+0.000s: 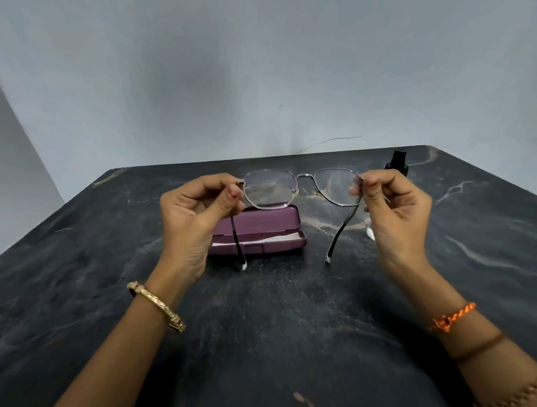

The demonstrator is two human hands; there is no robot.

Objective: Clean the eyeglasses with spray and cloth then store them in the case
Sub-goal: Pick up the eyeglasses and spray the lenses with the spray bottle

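Thin metal-framed eyeglasses (302,186) are held up above the table with both temples unfolded and pointing toward me. My left hand (195,221) pinches the left hinge corner and my right hand (394,210) pinches the right hinge corner. Behind and below the left lens, a purple case (263,232) lies open on the table with a pale cloth lining or cloth inside. A dark spray bottle (396,162) stands at the back right, partly hidden by my right hand.
The dark marbled table (285,329) reaches to a grey wall close behind. A small clear object (370,231) shows just left of my right palm. A thin wire (329,141) runs along the wall past the far edge.
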